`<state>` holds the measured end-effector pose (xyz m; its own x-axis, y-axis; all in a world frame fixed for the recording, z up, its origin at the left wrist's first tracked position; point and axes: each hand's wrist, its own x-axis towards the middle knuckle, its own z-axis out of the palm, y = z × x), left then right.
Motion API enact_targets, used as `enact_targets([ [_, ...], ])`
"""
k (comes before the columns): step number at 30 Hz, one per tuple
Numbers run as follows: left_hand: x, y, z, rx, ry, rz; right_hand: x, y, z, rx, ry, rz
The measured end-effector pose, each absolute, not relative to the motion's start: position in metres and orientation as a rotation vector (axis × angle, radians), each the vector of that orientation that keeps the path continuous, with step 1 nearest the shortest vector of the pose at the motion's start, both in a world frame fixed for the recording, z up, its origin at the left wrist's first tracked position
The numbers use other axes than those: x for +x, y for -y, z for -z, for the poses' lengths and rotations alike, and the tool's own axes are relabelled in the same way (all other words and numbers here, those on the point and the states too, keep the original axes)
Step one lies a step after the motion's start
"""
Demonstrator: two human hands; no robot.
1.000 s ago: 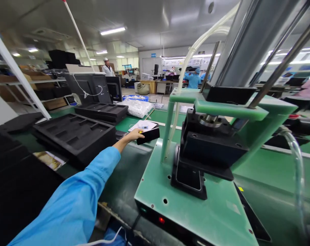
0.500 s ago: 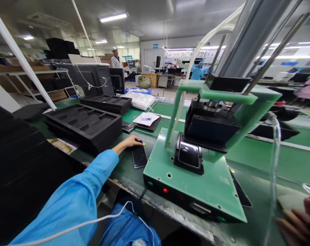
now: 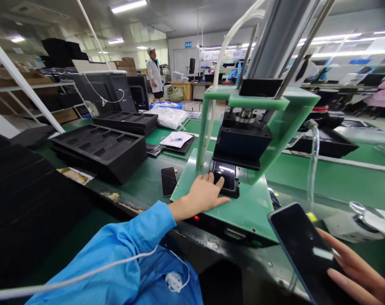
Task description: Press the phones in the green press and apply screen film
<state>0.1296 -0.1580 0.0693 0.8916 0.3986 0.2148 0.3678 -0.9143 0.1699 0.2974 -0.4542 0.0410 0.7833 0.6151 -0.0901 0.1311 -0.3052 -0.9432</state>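
Observation:
My left hand (image 3: 207, 192) rests over the front left of the green press (image 3: 252, 203), fingers spread. Its fingertips are at the edge of a smartphone (image 3: 228, 171) that lies screen up in the black holder under the raised black press head (image 3: 241, 142). My right hand (image 3: 354, 264) grips another smartphone (image 3: 303, 245) at the lower right, its dark screen facing up and tilted. A yellow tab (image 3: 311, 217) shows at that phone's upper edge. On the bench left of the press lies a third smartphone (image 3: 168, 181), also with a yellow tab.
Black foam trays (image 3: 100, 148) are stacked at the left. Behind the bench phone are papers (image 3: 176, 140) on a dark pad and a plastic bag (image 3: 168, 116). A clear hose (image 3: 313, 165) hangs right of the press. A metal clamp (image 3: 367, 218) stands beside my right hand.
My left hand has left the phone on the bench and moved right to the phone in the press. My right hand has come further into view with a phone in it.

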Motion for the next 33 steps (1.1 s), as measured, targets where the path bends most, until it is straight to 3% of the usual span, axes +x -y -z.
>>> enact_targets([
  [8,0.161,0.147,-0.076,1.741,-0.650,-0.581,0.301,0.414,-0.077,-1.785,0.501,-0.751],
  [11,0.160,0.140,-0.086,1.560,-0.651,-0.571,0.299,0.400,-0.083,-1.753,0.580,-0.775],
  [17,0.043,0.173,-0.069,1.002,-0.488,-0.436,0.295,0.342,-0.083,-1.717,0.863,-0.813],
  [20,-0.022,0.190,-0.043,0.805,-0.366,-0.355,0.299,0.289,-0.084,-1.793,1.030,-0.670],
  [25,-0.075,0.187,-0.035,1.328,-0.291,-0.571,0.305,0.224,-0.089,-2.202,1.394,-0.313],
  [33,-0.058,0.140,-0.036,2.606,-0.728,-1.025,0.283,0.217,-0.094,-2.760,1.648,0.055],
])
